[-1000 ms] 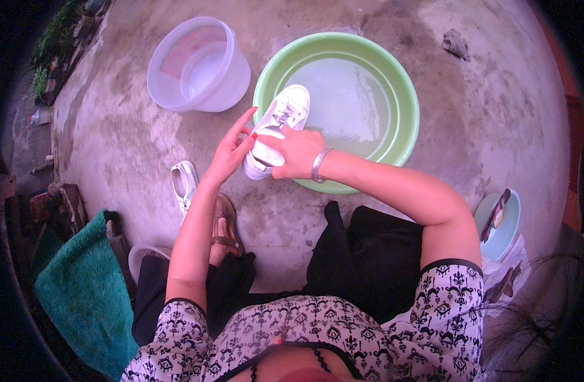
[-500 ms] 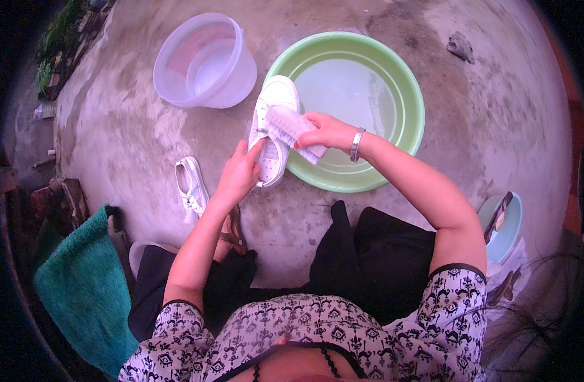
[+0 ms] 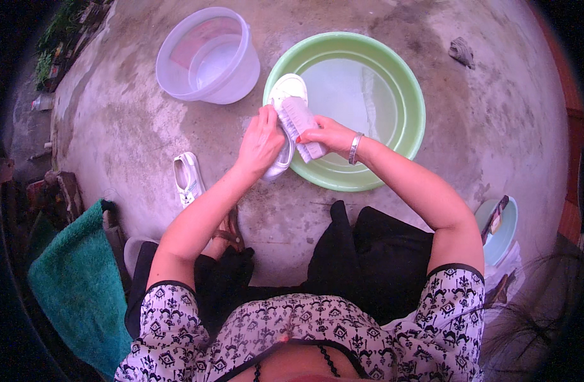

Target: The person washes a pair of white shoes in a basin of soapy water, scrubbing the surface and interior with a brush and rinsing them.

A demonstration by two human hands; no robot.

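Observation:
A white sneaker point(image 3: 291, 85) is held at the left rim of the green basin point(image 3: 403, 156), its toe pointing away from me. My left hand point(image 3: 263, 141) grips the shoe from its left side and covers part of the upper. In my right hand point(image 3: 330, 137) is a pale scrub brush point(image 3: 301, 122), its bristles turned left against the shoe's lace area. Water point(image 3: 352, 89) lies in the basin. A second white sneaker point(image 3: 187, 178) rests on the ground to the left, partly behind my left forearm.
A translucent bucket point(image 3: 238, 79) stands at the far left of the basin. A grey crumpled cloth point(image 3: 460, 52) lies at the far right. A light blue basin point(image 3: 505, 235) holding items sits at the right. Green towel fabric point(image 3: 82, 299) hangs at the lower left.
My left hand has moved forward and right along the shoe, now covering its middle. The sneaker has shifted slightly right and turned. The brush has tilted more upright.

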